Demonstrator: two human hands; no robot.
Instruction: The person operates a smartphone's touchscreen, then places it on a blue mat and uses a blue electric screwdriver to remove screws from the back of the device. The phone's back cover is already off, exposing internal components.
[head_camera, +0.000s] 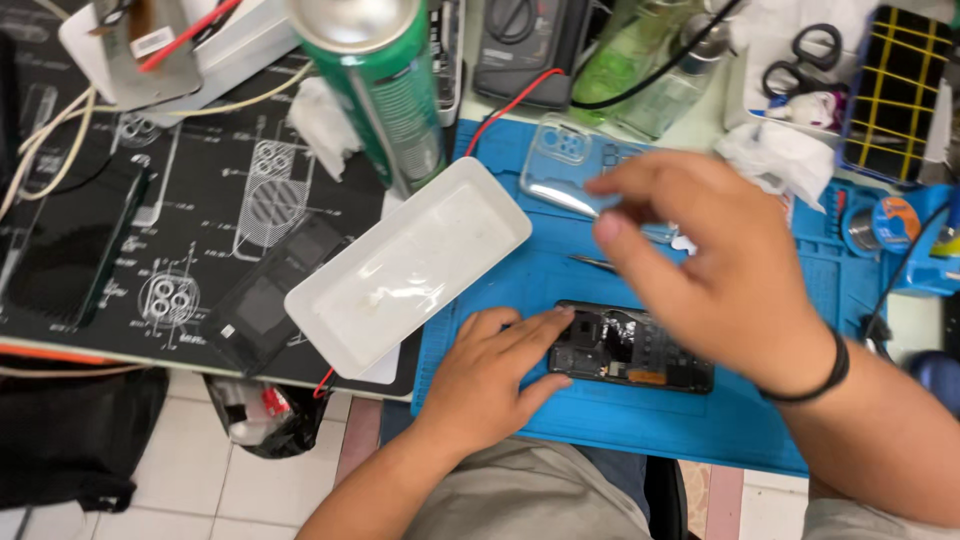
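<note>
An opened black phone (640, 350) with its inner parts showing lies on a blue work mat (620, 420). My left hand (490, 375) rests on the mat with two fingers pressing the phone's left end. My right hand (700, 270) hovers above the phone, blurred, with fingers spread and nothing visibly in it. Beyond it lie a clear phone case (565, 160) and thin metal tweezers (592, 263) on the mat.
A white plastic tray (410, 265) sits left of the mat, a green spray can (385, 90) behind it. Dark phones lie on the black printed mat (200, 200). A multimeter (525, 45), scissors (805, 55), a tissue (785, 155) and a solder spool (895, 220) line the back.
</note>
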